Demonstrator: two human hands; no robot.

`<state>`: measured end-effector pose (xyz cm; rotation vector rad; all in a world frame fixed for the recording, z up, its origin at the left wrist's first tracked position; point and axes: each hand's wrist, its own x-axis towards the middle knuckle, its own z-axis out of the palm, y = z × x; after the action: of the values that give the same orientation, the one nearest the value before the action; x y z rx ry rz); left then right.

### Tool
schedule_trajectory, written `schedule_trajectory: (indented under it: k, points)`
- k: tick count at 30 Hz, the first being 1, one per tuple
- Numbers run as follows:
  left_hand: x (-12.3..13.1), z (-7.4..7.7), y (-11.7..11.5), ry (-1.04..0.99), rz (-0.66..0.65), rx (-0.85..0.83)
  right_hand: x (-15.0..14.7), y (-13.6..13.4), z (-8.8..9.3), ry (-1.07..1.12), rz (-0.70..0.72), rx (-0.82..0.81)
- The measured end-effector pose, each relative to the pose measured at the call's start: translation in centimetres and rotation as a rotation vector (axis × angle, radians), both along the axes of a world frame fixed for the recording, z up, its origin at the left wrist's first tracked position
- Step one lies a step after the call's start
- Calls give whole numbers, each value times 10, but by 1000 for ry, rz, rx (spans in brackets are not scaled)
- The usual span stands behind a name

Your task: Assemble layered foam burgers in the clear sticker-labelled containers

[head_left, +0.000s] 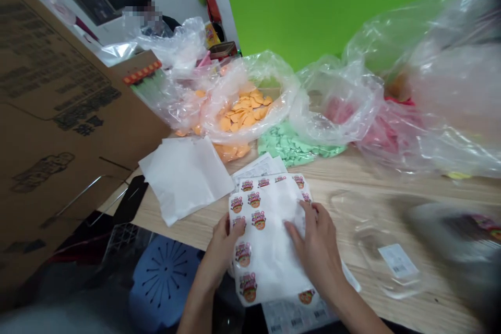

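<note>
A stack of white sticker sheets (274, 255) printed with colourful cartoon faces hangs partly over the table's front edge. My left hand (223, 245) grips its left edge, thumb on top and the other fingers underneath. Over the right side lies my right hand (317, 240), fingers bent and closed on the sheet near its upper right edge, thumb pressing on the paper. Many stickers are gone from the top sheet, leaving bare white backing. Under the stack, sheets of barcode labels (295, 318) show at the bottom. More printed label sheets (260, 167) lie just behind.
Blank white sheets (188, 177) lie left. Behind are plastic bags of orange pieces (246, 109), green pieces (289, 143) and pink pieces (379, 133). Clear plastic containers (391, 266) stand right. A large cardboard box (58, 115) borders the left, above a blue stool (164, 276). Another person sits far back.
</note>
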<state>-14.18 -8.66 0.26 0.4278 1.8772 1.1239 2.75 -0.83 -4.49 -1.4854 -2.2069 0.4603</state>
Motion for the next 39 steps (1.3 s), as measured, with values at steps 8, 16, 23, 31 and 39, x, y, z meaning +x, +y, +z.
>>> schedule_trajectory:
  k: [8, 16, 23, 31, 39]
  points:
    - [6, 22, 0, -306, -16, 38, 1, -7, -5, 109, 31, 48]
    - [-3, 22, 4, -235, -230, 24, 5, -8, 0, 191, 62, 16]
    - [-28, -6, 10, 218, -201, -66, 18, 1, -4, 264, 63, -42]
    - [-135, -26, 15, 863, -59, -267, 25, 2, -16, 144, 127, -11]
    - [-207, -25, 49, 980, -8, -369, 25, 2, -14, 182, 89, -50]
